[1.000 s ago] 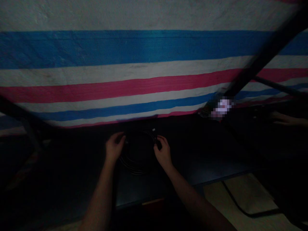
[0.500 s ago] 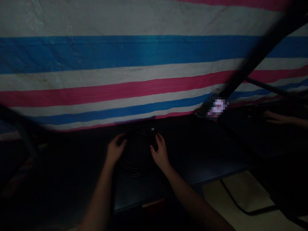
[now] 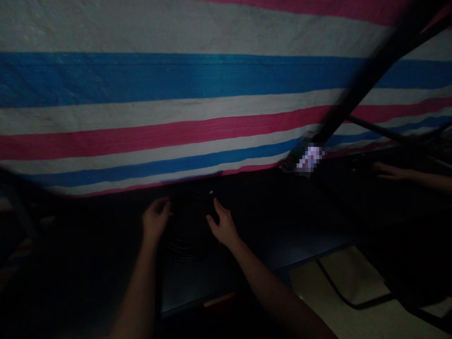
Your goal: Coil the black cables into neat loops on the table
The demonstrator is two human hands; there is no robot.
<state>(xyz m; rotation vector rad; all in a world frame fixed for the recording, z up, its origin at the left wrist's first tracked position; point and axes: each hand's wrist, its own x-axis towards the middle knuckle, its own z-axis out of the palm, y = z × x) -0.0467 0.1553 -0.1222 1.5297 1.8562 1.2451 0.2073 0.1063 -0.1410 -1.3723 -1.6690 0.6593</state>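
A coil of black cable lies on a dark tabletop, its lower strands faintly glinting. A small pale connector end shows at the coil's upper right. My left hand is at the coil's left side, fingers and thumb curled together on it. On the opposite side, my right hand holds the coil between thumb and fingers, just below the connector. Much of the cable is lost in darkness, so the exact grip is hard to see.
A striped tarpaulin hangs behind the table. A dark slanted post rises at the right, with a blurred bright item at its foot. Another person's hand rests farther right. A pale floor shows below the table edge.
The view has turned slightly right, so most things sit farther left. My left hand's fingers and thumb have drawn closer together. The coil stays between my hands.
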